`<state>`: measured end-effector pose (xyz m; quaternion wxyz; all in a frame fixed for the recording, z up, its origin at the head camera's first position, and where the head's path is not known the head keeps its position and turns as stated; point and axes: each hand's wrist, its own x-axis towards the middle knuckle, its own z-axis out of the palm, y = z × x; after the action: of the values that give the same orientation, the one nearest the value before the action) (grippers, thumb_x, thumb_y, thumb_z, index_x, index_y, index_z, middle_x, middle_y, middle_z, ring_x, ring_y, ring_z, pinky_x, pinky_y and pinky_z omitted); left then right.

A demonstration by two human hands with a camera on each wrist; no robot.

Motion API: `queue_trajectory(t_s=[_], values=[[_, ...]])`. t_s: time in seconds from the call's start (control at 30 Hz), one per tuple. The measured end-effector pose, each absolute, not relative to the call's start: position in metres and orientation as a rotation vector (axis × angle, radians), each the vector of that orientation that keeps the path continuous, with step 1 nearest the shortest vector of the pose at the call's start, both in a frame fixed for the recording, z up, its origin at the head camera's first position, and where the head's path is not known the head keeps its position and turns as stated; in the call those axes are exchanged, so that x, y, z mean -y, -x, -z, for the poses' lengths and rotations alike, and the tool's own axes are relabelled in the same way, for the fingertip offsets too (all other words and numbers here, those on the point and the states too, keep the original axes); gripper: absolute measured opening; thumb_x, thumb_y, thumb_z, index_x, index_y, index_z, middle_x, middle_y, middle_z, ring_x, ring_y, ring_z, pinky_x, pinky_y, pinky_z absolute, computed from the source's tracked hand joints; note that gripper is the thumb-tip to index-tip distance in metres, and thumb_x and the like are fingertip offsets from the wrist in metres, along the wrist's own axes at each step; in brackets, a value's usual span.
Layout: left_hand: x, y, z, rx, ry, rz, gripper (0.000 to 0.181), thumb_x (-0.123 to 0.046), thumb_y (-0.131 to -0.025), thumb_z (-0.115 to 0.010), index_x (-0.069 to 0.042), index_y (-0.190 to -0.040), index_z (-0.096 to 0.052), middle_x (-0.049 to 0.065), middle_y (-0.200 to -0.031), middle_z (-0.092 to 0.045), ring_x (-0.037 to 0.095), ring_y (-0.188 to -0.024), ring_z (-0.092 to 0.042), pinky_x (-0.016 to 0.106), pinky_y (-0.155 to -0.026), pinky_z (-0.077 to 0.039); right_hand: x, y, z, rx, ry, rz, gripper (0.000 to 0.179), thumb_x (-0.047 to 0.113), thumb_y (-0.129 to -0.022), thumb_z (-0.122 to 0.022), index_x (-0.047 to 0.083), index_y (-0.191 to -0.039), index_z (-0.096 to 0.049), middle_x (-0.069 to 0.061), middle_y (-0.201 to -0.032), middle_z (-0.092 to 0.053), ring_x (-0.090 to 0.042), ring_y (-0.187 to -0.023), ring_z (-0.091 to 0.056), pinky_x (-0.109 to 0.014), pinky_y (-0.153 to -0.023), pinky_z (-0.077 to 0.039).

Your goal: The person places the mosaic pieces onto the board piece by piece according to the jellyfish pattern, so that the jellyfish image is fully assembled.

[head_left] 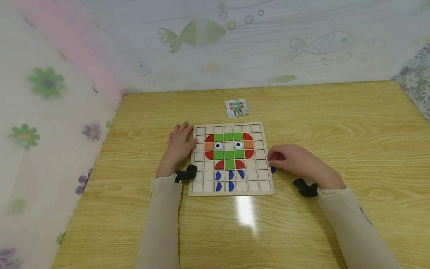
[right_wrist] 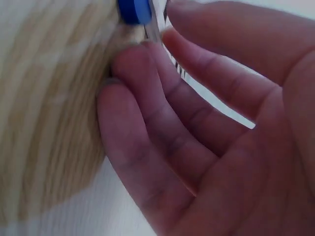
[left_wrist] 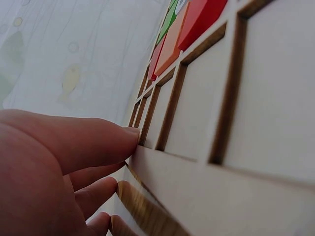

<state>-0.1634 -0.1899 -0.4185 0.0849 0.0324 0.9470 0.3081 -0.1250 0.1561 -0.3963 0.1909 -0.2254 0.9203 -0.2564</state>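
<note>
A square wooden grid board (head_left: 264, 128) lies on the table. On it are green squares (head_left: 228, 154), red quarter-rounds (head_left: 209, 154), orange squares (head_left: 248, 144), two eye discs (head_left: 218, 146) and several blue half-rounds (head_left: 231, 186); the upper right blue one sits tilted. My left hand (head_left: 178, 145) is at the board's left edge, its thumb (left_wrist: 106, 142) touching the rim and the other fingers spread beside it. My right hand (head_left: 293, 160) is at the right edge, fingers loosely bent, with nothing visible between them. Just by it, a blue piece (right_wrist: 134, 11) lies against the board's side, partly hidden in the head view.
A small picture card (head_left: 236, 108) with a similar coloured figure lies behind the board. The wooden table (head_left: 134, 231) meets a painted wall (head_left: 255, 56) at the back and a flowered wall (head_left: 33, 179) on the left. Black wrist cameras (head_left: 306, 188) are worn at both wrists.
</note>
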Motion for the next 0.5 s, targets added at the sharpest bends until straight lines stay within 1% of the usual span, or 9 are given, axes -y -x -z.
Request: queue_trajectory(t_s=[0.07, 0.3, 0.5], values=[[0.1895, 0.1633, 0.4183, -2.822, -0.096, -0.92, 0.052, -0.027, -0.091, -0.047, -0.013, -0.139, -0.032, 0.005, -0.148, -0.012, 0.026, -0.134, 0.005, 0.048, -0.103, 0.005, -0.1594, 0.1257, 0.3957, -2.568, 0.627, 0.711, 0.012, 0.026, -0.084, -0.062, 0.016, -0.092, -0.061, 0.005, -0.076, -0.055, -0.013, -0.07, -0.048, -0.03, -0.065, -0.04], [0.1886, 0.1631, 0.4181, -2.816, -0.098, -0.928, 0.052, -0.025, -0.091, -0.048, -0.012, -0.138, -0.033, 0.006, -0.148, -0.012, 0.027, -0.134, 0.005, 0.048, -0.103, 0.006, -0.1637, 0.1247, 0.3941, -2.527, 0.662, 0.668, 0.021, 0.025, -0.079, -0.068, 0.014, -0.094, -0.06, 0.003, -0.077, -0.051, -0.014, -0.072, -0.045, -0.03, -0.065, -0.038], [0.1893, 0.1629, 0.4178, -2.819, -0.089, -0.92, 0.052, -0.025, -0.091, -0.047, -0.012, -0.139, -0.032, 0.006, -0.148, -0.012, 0.027, -0.134, 0.005, 0.047, -0.103, 0.006, -0.1582, 0.1218, 0.3903, -2.524, 0.653, 0.6, 0.021, 0.023, -0.078, -0.068, 0.012, -0.093, -0.059, 0.001, -0.076, -0.048, -0.015, -0.071, -0.044, -0.03, -0.063, -0.036]])
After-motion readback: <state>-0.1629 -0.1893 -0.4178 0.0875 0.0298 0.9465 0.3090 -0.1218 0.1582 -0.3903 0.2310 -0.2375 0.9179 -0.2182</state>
